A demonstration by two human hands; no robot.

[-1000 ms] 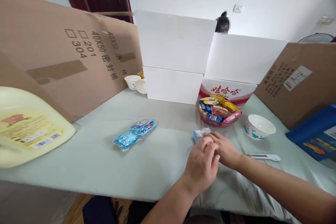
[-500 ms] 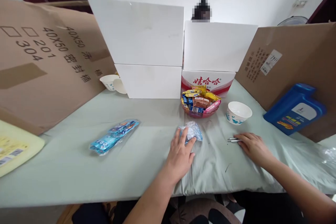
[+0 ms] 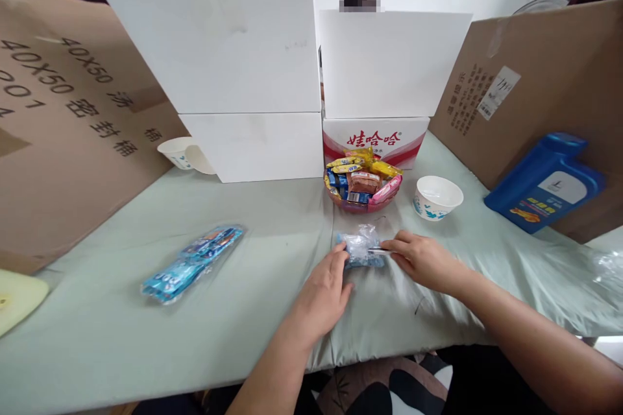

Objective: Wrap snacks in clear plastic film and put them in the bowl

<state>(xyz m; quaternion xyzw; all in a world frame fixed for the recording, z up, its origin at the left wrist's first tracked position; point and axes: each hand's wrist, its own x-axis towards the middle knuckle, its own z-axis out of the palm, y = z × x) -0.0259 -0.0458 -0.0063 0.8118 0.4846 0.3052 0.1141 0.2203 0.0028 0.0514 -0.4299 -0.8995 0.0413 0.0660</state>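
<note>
A small clear-and-blue plastic packet [image 3: 359,248] lies on the pale green tablecloth [image 3: 272,233] in front of me. My left hand [image 3: 321,292] rests on the cloth with its fingertips against the packet's left edge, fingers loosely together. My right hand [image 3: 422,260] is closed on a thin white pen-like tool [image 3: 378,250] whose tip lies across the packet's right side.
A pink bowl of wrapped snacks [image 3: 363,183] and a white paper bowl [image 3: 437,197] stand just behind. A blue snack pack [image 3: 192,262] lies to the left. White boxes [image 3: 243,78], cardboard sheets [image 3: 68,110] and a blue jug [image 3: 548,183] ring the table; a paper cup [image 3: 178,152] sits at back left.
My right hand picked up the white tool from the cloth on the right and brought it left onto the packet. My left hand shifted to the packet's left edge. The view moved closer.
</note>
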